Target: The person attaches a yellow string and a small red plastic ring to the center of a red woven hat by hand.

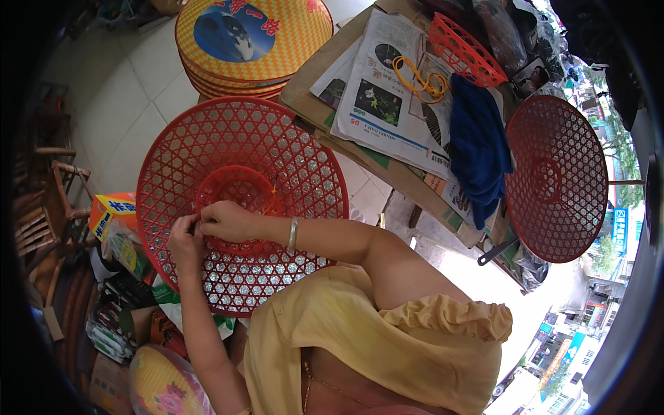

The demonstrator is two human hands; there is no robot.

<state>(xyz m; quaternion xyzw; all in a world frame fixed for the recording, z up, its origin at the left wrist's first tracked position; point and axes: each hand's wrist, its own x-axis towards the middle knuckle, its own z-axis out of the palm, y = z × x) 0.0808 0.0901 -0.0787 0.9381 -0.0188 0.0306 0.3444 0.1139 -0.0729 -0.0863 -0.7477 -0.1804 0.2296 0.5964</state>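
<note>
A wide red open-weave hat (169, 149) with a clear glittery lining rests in front of me, its hollow side turned up. A red ring (238, 173) is set inside it around the crown. My left hand (185, 243) is pinched closed at the left edge of this ring. Against its fingertips my right hand (229, 221), on the braceleted arm, is closed too, lying across the ring. What the fingers hold is too small to make out. A thin yellow-orange cord (274, 189) is fastened at the ring's right side.
Cardboard (304, 86) bears newspapers (373, 114), an orange cord bundle (432, 86), a red plastic basket (467, 52) and a blue cloth (477, 145). Another red hat (560, 176) stands at the right. Behind lies a stack of yellow hats (297, 34); bamboo chairs (59, 207) stand left.
</note>
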